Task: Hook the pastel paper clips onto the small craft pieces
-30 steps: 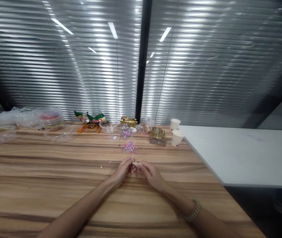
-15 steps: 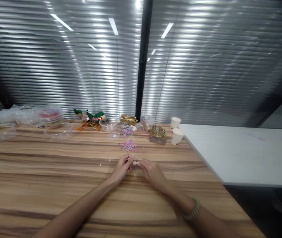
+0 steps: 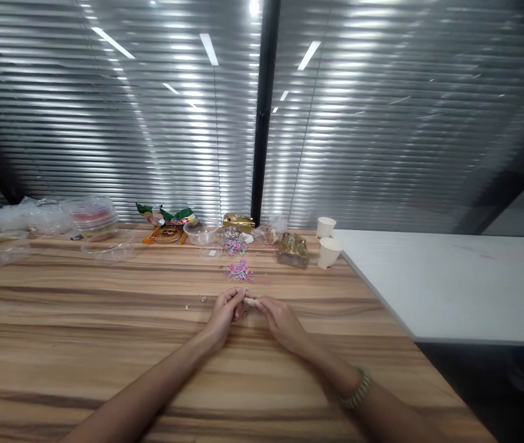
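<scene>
Between my two hands a small pale, beige piece (image 3: 250,301) is pinched; it is too small to make out its kind. My left hand (image 3: 227,311) is closed, thumb and fingers on its left end. My right hand (image 3: 280,317) is closed on the right end, fingertips pressed together, with a woven bracelet (image 3: 358,391) on that forearm. Just beyond the fingers lies a loose pile of small pink, purple and pale blue loops (image 3: 240,271), like little elastic bands. A second heap of similar loops (image 3: 234,246) lies behind it.
Along the table's back stand clear plastic tubs (image 3: 201,234), a green snack bag (image 3: 181,216), a gold packet (image 3: 293,251) and two paper cups (image 3: 329,253). Stacked plastic containers (image 3: 93,215) and crumpled clear bags (image 3: 45,218) sit left. A white table (image 3: 465,289) adjoins on the right.
The pale piece between my fingers now looks flatter and more drawn out than the rounded lump before. My left hand has shifted very slightly left; the right is nearly still.
</scene>
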Action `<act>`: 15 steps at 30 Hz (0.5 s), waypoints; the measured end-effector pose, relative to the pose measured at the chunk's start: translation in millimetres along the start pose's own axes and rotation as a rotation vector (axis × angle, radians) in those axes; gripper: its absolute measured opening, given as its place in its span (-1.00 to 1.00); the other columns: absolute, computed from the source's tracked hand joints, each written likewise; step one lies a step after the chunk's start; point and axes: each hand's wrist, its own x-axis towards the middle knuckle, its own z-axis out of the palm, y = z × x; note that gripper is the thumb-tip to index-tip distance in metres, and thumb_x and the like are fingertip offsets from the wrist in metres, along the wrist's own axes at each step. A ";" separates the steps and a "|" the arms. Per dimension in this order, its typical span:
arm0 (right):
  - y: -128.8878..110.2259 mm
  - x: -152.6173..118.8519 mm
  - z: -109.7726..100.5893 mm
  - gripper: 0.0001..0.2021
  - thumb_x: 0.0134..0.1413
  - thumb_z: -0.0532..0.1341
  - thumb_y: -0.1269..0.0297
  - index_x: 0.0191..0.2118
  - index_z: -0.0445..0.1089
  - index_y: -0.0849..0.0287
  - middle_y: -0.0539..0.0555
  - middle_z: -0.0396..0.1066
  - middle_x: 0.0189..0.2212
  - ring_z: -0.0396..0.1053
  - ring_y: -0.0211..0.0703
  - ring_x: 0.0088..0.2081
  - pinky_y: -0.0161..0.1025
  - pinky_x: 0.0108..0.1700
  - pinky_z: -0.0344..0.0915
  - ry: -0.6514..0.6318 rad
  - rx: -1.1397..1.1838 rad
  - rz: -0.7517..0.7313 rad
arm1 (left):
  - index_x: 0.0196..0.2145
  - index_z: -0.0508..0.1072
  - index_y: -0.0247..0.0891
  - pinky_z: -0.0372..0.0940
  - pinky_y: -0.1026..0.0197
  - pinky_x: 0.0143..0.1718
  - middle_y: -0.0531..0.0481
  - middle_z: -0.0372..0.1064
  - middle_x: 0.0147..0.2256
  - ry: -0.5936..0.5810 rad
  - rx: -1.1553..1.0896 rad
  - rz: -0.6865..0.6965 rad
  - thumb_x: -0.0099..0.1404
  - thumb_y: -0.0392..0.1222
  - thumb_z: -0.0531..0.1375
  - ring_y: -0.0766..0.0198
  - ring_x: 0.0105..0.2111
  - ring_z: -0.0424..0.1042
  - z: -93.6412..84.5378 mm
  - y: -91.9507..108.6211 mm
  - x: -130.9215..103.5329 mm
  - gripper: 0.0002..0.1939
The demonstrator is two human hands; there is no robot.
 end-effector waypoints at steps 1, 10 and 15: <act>-0.2 0.1 -0.1 -0.76 0.24 -0.10 0.35 -0.23 0.30 0.16 0.07 0.35 -0.34 0.29 -0.17 -0.30 -0.29 -0.25 0.18 -0.001 0.000 0.001 | -0.53 0.28 -0.34 -0.18 0.39 -0.66 0.21 -0.07 -0.75 -0.003 -0.033 -0.017 0.04 0.03 0.20 0.50 -0.72 -0.11 0.4 0.1 -0.5 -0.66; 9.5 -2.7 0.6 -0.75 0.21 -0.07 0.38 -0.18 0.33 0.16 0.10 0.36 -0.30 0.32 -0.16 -0.27 -0.28 -0.20 0.21 -0.006 -0.096 0.000 | -0.45 0.37 -0.34 0.06 0.38 -0.54 0.03 0.23 -0.52 -0.086 0.248 0.140 0.15 -0.01 0.12 0.38 -0.54 0.18 -2.3 0.1 -3.6 -0.71; 5.9 -3.3 1.8 -0.73 0.22 -0.09 0.38 -0.10 0.30 0.17 0.13 0.36 -0.24 0.32 -0.13 -0.21 -0.25 -0.16 0.22 -0.034 -0.099 0.036 | -0.42 0.39 -0.30 0.16 0.25 -0.21 -0.06 0.28 -0.37 -0.163 0.562 0.390 0.25 -0.07 0.01 0.23 -0.30 0.27 -3.2 3.3 -8.1 -0.72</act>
